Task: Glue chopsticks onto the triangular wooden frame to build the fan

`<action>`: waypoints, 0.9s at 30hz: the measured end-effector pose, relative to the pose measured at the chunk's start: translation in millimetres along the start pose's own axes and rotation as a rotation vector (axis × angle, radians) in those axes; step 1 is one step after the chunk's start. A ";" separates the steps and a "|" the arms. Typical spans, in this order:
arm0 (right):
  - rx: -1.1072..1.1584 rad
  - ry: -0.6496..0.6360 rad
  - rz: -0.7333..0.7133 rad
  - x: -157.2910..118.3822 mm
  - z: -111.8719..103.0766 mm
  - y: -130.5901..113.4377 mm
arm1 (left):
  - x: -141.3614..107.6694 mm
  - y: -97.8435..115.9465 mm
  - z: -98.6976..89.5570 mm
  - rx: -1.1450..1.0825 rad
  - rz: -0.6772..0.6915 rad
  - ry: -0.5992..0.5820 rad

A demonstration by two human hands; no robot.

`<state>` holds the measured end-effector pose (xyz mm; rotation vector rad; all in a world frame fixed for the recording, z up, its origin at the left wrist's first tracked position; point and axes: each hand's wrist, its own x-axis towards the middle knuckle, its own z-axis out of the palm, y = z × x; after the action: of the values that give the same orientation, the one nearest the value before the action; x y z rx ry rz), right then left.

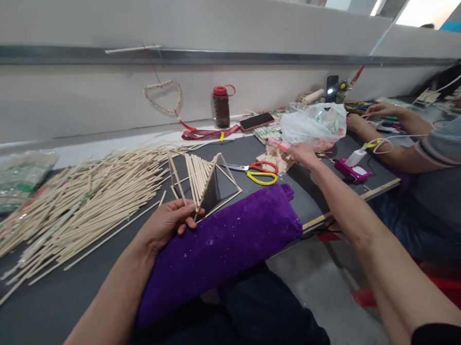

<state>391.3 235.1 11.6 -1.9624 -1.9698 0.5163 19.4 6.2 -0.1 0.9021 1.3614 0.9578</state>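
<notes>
My left hand (pixel 177 216) pinches the lower corner of a small framework of wooden sticks (pixel 199 178), with a row of sticks filling one slanted side. It is held just above the table's front edge, beside a folded purple cloth (pixel 226 244) that lies over my lap. My right hand (pixel 303 154) is stretched far out to the right, its fingers closed on a slim pink-and-orange object (pixel 279 144) whose kind I cannot make out. Under that object lie scraps of tan paper or wood (pixel 275 158). Scissors (pixel 257 171) with red and yellow handles lie between my hands.
A large heap of wooden sticks (pixel 93 196) covers the left of the table. Behind are a dark bottle (pixel 221 107), a phone (pixel 257 121) and a white plastic bag (pixel 314 124). A purple power strip (pixel 353 171) lies right, near a co-worker's arms (pixel 390 145).
</notes>
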 end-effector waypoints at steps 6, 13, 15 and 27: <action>0.344 0.166 0.080 0.7 -5.8 -5.4 | 1.5 -2.2 -2.4 0.000 -0.004 -0.011; 0.684 0.418 -0.089 -28.6 -19.3 -26.2 | -0.1 -0.6 0.1 -0.008 -0.004 -0.001; 0.760 0.400 -0.143 -51.6 -13.7 -34.0 | 0.6 -0.8 0.1 -0.009 -0.004 -0.007; 1.434 -0.225 -0.276 -181.9 36.1 -83.7 | 0.4 -1.9 1.8 -0.028 0.009 -0.027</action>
<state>302.5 52.4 24.1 -0.7200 -1.1841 1.5218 21.3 5.8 -2.0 0.8972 1.3194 0.9663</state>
